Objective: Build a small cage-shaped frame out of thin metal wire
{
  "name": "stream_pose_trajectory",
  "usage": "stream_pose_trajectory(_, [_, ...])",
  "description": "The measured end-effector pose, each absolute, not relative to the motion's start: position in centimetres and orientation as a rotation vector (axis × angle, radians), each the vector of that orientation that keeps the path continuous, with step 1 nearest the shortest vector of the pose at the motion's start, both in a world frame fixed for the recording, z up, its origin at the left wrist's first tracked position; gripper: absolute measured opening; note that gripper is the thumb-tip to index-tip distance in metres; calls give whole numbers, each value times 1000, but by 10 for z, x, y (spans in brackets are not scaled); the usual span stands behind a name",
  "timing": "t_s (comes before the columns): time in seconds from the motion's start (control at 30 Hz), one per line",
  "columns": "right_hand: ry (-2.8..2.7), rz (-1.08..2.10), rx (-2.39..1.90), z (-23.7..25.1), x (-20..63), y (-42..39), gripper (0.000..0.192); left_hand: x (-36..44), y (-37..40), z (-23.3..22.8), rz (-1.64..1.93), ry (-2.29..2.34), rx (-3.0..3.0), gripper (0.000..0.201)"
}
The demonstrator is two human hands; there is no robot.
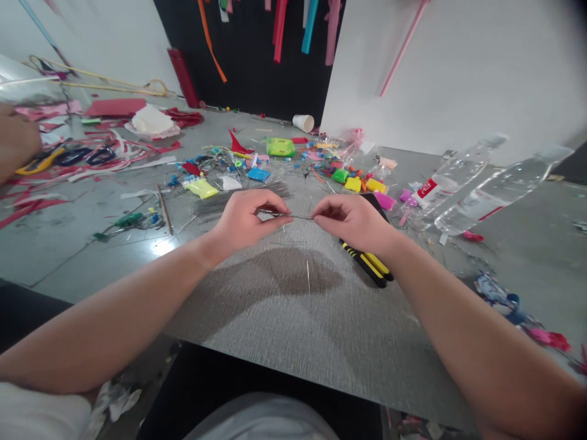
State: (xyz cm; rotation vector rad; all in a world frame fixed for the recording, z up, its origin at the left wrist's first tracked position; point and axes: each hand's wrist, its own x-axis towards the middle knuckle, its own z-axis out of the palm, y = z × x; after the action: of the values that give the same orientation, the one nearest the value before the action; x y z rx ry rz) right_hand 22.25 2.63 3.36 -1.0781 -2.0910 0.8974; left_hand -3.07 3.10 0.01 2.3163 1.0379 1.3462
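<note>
Over the near part of the grey table my left hand (247, 215) is closed, pinching a thin metal wire (301, 217) between thumb and fingers. Its other end sits in the pinch of my right hand (351, 221), so the wire stretches level between both hands. A few more strands seem to lie inside the left hand. Behind that hand spreads a bundle of thin dark wires (208, 209). Beneath my right wrist lies a tool with black and yellow handles (367, 263), its head partly hidden. One short bright wire (308, 275) rests on the table below the hands.
Two clear plastic bottles (498, 192) stand at the right. Coloured packets, among them a lime-green one (280, 147), and small beads litter the back. Scissors (41, 160) and paper strips lie left, near another person's hand (16, 143). A paper cup (303, 123) lies on its side.
</note>
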Motion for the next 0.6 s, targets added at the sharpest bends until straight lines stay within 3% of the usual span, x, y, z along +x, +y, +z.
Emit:
stream_pose_trajectory(0.4, [-2178,581,-848,44,219,18,6,-29,33,2,1485,939,1954,28])
stream_pose_trajectory(0.6, [-2264,302,-782,41,217,20,9,-31,36,1,1221,968,1666,34])
